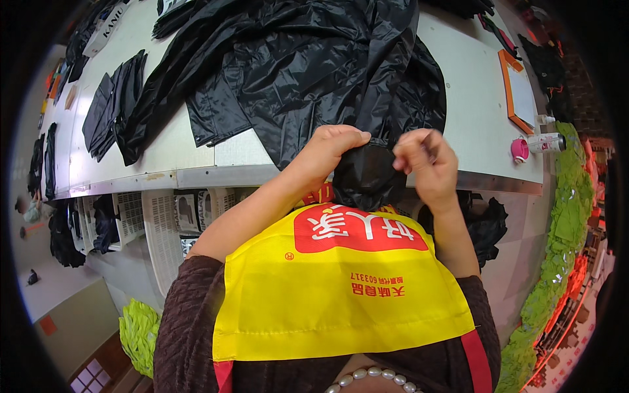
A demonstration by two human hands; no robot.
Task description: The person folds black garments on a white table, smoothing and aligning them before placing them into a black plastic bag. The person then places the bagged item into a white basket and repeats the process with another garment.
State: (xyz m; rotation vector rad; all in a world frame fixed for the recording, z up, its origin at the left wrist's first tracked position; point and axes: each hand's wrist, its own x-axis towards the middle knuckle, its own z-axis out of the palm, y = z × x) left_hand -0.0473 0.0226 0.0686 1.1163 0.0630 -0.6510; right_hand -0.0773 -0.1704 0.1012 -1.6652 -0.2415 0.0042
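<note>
Gripping the black jacket (314, 72), our left hand (334, 147) bunches a fold; our right hand (422, 157) pinches something thin just beside it; we keep that fold taut.

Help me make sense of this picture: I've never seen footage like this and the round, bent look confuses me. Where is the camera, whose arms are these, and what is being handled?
There is no machine here. A person wears a wide fisheye camera on the head, looking down, so straight edges curve and the corners go dark. The two bare forearms rising from the bottom are the wearer's own, above a yellow and red apron. The left hand and right hand both grip a bunched end of a black shiny garment at the near edge of a pale worktable; the rest of the garment spreads across the table. Whether the right fingers also pinch a small tool cannot be told. More black fabric pieces lie to the left, an orange-edged board and a small bottle with a pink cap to the right.
</note>
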